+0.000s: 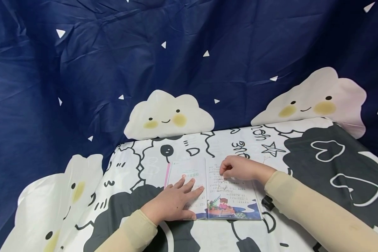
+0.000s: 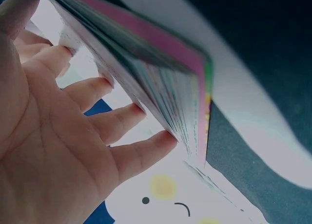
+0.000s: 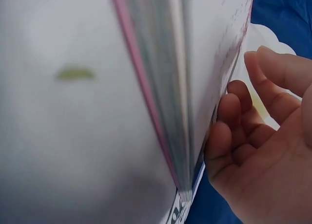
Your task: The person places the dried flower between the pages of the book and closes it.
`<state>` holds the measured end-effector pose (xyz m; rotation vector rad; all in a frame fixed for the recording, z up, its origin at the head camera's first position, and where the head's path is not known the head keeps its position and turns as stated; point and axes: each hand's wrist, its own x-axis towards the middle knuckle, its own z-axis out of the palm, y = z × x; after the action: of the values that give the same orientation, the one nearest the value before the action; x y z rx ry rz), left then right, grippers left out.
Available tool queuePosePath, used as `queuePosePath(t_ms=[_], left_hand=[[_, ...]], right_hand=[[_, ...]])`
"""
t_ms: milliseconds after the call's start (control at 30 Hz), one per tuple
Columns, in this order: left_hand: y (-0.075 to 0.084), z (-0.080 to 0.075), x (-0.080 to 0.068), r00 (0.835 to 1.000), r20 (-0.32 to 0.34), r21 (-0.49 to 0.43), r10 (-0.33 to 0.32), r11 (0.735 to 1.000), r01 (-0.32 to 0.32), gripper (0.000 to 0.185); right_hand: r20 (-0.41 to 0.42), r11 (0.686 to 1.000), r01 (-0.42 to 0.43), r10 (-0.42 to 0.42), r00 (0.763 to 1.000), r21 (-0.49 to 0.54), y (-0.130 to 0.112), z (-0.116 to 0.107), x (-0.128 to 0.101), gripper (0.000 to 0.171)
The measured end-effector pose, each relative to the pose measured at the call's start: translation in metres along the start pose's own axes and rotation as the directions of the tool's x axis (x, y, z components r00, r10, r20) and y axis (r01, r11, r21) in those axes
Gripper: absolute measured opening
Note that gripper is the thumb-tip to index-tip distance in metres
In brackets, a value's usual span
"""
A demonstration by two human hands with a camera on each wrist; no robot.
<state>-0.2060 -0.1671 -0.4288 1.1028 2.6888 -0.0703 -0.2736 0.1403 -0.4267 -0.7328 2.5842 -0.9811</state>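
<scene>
Right now a thin open picture book with a pink cover edge (image 1: 212,190) lies flat on the cloth-covered table printed with black-and-white doodles (image 1: 302,154), near its front edge, with the 2 hands on its 2 pages. The left hand (image 1: 176,203) rests palm down on the left page, fingers straight and spread, pressing rather than gripping; the left wrist view shows the fingertips (image 2: 163,139) against the stacked page edges. The right hand (image 1: 239,168) sits on the upper part of the right page with its fingers curled inward. From the right wrist view the curled fingers (image 3: 229,136) lie against the edge of a page, yet I cannot tell whether they actually pinch a leaf or merely touch it.

Behind the table hangs a dark blue wrinkled cloth with small white triangles (image 1: 113,52), and 2 smiling white cloud shapes, 1 in the middle (image 1: 168,115) and 1 to the right (image 1: 315,98), are printed on it.

As for risk, I would judge the paper the weak point: a thin leaf caught by curled fingers near its top could crease or tear if pulled sideways while the left palm pins the other page. The book might also slide on the smooth cloth if the left hand's pressure eases, and 2 leaves could lift together.
</scene>
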Motion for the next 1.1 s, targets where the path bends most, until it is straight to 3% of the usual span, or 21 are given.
queuePosePath(t_ms=[533,867,1100], left_hand=[[0.001,0.0,0.001,1.0,-0.008,0.014,-0.009,1.0,0.01,0.086],[0.0,0.0,0.001,1.0,-0.011,0.003,-0.001,1.0,0.001,0.086],[0.0,0.0,0.001,1.0,-0.003,-0.003,-0.006,1.0,0.006,0.085]], right_hand=[[-0.029,0.998,-0.007,0.006,1.0,-0.06,0.012,-0.021,-0.019,0.012],[-0.08,0.98,-0.053,0.038,0.996,-0.19,0.028,-0.035,-0.036,0.045],[-0.082,0.972,-0.067,0.05,0.995,-0.224,0.036,-0.041,-0.047,0.057]])
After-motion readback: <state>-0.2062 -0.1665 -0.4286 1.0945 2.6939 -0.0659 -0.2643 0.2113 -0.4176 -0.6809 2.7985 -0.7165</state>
